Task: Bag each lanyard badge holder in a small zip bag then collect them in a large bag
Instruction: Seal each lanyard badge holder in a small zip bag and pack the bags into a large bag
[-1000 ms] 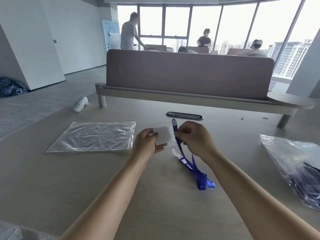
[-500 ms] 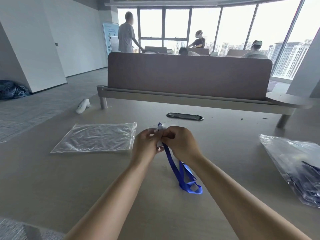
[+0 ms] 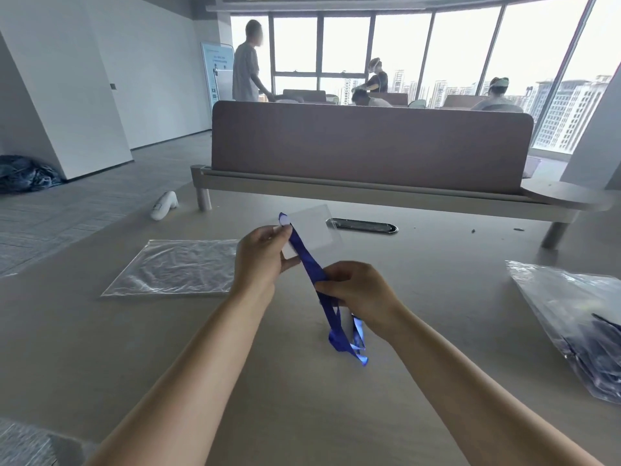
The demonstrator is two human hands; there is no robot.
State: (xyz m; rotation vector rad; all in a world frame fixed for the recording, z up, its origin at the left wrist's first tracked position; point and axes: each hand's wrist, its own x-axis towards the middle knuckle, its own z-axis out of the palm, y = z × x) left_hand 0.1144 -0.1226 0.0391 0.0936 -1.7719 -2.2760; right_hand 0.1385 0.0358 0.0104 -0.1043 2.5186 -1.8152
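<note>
The hands are no longer together. Half a second ago both met at the top of the blue strap [image 3: 304, 260]; now the right hand [image 3: 359, 290] is lower on the strap and nearer to the body, with its fingers curled round the strap and pinching it about halfway. The left hand [image 3: 263, 260] is a little higher than before. It holds the clear badge holder [image 3: 314, 230] above the table [image 3: 302, 398], pinching its left edge, and the top end of the strap with it, between thumb and fingers.

The strap is now stretched in a straight line between the two hands. Its loose loops hang below the right hand, close to the table; I cannot tell if they touch it.

I judge that the person is smoothing the strap to gather or fold it, so that it fits into a small bag together with the holder. I cannot tell if a small bag is already around the holder. The flat clear bag [image 3: 174, 267] lies on the table to the left, apart from the hands, and looks empty, so collecting is not yet begun. A crumpled bag [image 3: 578, 324] with dark things lies far to the right.
</note>
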